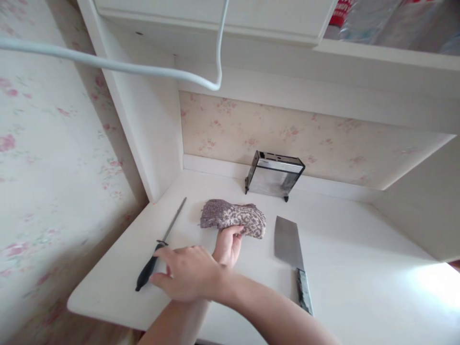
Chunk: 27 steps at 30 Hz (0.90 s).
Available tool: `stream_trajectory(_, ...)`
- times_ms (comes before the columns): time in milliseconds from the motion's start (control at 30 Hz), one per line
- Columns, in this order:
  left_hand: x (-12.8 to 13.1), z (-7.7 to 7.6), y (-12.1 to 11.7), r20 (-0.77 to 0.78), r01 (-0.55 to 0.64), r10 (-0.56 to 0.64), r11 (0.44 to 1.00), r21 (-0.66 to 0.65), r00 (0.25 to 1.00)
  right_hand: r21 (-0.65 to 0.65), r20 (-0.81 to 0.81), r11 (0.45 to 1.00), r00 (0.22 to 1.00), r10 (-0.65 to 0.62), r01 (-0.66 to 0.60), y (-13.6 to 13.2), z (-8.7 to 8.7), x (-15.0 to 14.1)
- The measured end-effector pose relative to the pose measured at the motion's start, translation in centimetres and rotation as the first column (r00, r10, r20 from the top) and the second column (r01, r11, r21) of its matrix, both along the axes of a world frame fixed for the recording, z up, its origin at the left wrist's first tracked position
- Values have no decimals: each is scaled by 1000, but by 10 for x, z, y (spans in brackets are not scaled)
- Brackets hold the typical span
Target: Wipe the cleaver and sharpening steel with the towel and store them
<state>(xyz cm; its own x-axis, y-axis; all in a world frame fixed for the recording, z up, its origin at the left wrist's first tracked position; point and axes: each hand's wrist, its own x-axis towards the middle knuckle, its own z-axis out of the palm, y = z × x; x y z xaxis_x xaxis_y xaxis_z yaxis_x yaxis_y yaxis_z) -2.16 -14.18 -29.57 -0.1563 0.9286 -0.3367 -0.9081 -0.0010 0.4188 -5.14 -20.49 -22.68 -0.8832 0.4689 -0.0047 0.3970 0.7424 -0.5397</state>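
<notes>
My forearms cross over the white tabletop, the right one lying on top. My left hand [228, 245] pinches the near edge of a folded purple-brown and white patterned cloth [233, 218], thumb on top. My right hand [190, 272] has reached across to the left, over the black handle of a sharpening steel [146, 273]. Its thumb and fingers are spread apart beside the handle; whether they touch it I cannot tell. The steel's thin rod points away from me. To the right lies a cleaver [289, 244] with a wide blade and dark handle, apart from both hands.
A silver and black knife block [276, 175] stands at the back of the white tabletop [341, 239]. A white cable [143, 69] hangs across the upper view, in front of an overhead cabinet [215, 19]. A side panel [143, 105] bounds the table's back left.
</notes>
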Motion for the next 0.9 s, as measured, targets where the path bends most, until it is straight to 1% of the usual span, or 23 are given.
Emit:
stream_trajectory(33,1,2,0,10,7,-7,1000,16,1000,-7,63,1000,998,28,-28,2,-6,-12)
stream_trajectory(100,1,4,0,31,24,-26,999,43,999,-33,161,998,986,49,-44,7,-17,-32)
stream_trajectory(200,2,6,-1,26,48,-49,998,42,998,-77,232,996,971,59,-42,13,-30,-49)
stream_trajectory(300,1,4,-1,19,80,-81,996,50,997,-98,246,993,965,92,-70,15,-35,-56)
stream_trajectory(367,1,1,-1,24,110,-113,989,96,993,-96,249,994,965,78,-56,15,-35,-57)
stream_trajectory(433,0,-3,-1,26,139,-144,978,156,989,-101,252,995,967,35,-10,15,-34,-56)
stream_trajectory(500,0,-7,-2,22,159,-167,967,200,986,-122,222,990,974,-36,65,17,-35,-53)
stream_trajectory(567,-1,-9,-2,20,169,-178,961,217,984,-163,126,971,980,-155,175,20,-36,-48)
stream_trajectory(600,-2,-9,-1,26,169,-180,960,222,983,-218,66,949,974,-219,228,22,-36,-44)
stream_trajectory(633,-3,-8,0,39,164,-177,961,223,983,-308,10,913,960,-279,268,24,-36,-40)
stream_trajectory(667,-4,-7,1,55,156,-172,963,218,984,-428,-34,856,942,-335,289,27,-35,-35)
stream_trajectory(700,-4,-5,3,68,149,-166,968,203,984,-564,-68,774,918,-391,288,29,-33,-28)
stream_trajectory(733,-4,-3,4,67,143,-156,974,175,985,-694,-89,670,892,-443,263,32,-29,-21)
stream_trajectory(767,-4,-2,4,28,143,-149,979,143,989,-796,-106,564,866,-488,220,33,-25,-13)
stream_trajectory(800,-1,-2,2,-42,144,-140,983,112,989,-863,-122,476,842,-526,172,34,-20,-3)
stream_trajectory(833,2,-2,-1,-125,140,-129,986,87,984,-901,-145,417,820,-553,122,33,-14,7)
stream_trajectory(867,6,-4,-6,-200,130,-113,989,73,973,-920,-172,384,803,-571,75,32,-9,18)
stream_trajectory(900,10,-6,-11,-284,133,-110,989,64,953,-930,-203,367,789,-581,31,29,-3,29)
